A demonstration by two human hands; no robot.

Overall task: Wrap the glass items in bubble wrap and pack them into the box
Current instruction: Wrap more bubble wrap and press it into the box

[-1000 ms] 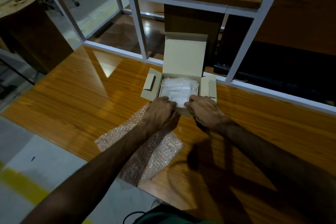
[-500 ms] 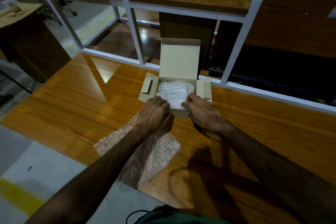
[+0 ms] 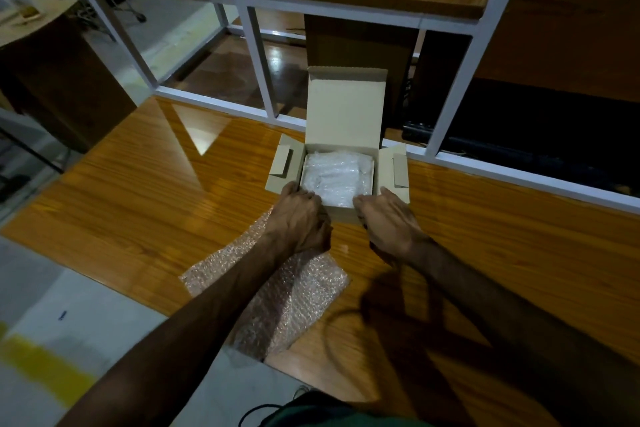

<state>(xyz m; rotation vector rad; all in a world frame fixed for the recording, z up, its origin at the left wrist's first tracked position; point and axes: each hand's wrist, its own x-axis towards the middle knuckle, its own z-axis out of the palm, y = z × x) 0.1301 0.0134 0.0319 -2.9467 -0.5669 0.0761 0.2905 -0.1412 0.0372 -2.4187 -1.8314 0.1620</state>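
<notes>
Beneath my head camera, a glossy orange-brown wooden table point(image 3: 145, 204) is stretching across the view, catching a bright triangle of reflected light. Behind it, a white metal frame point(image 3: 258, 55) is standing along the far edge, with dim wooden shelving showing through, and a pale floor with a yellow stripe point(image 3: 45, 367) is showing at the lower left. At the back of the table, a small cardboard box point(image 3: 341, 213) is sitting open, its lid point(image 3: 346, 107) standing upright and its two side flaps spreading outward. A white bubble-wrapped bundle point(image 3: 337, 177) is lying inside the box, filling most of it. I am reaching both bare arms forward to the box's near edge. My left hand point(image 3: 299, 218) is curling its fingers over the near left corner of the box, gripping the rim, with its fingertips just beside the bundle. My right hand point(image 3: 388, 218) is curling over the near right part of the rim in the same way, its fingertips touching or almost touching the bundle; I cannot tell which. The bundle is lying just beyond and between my two hands. A loose sheet of bubble wrap point(image 3: 277, 298) is lying flat on the table under my left forearm, hanging partly over the near edge.
</notes>
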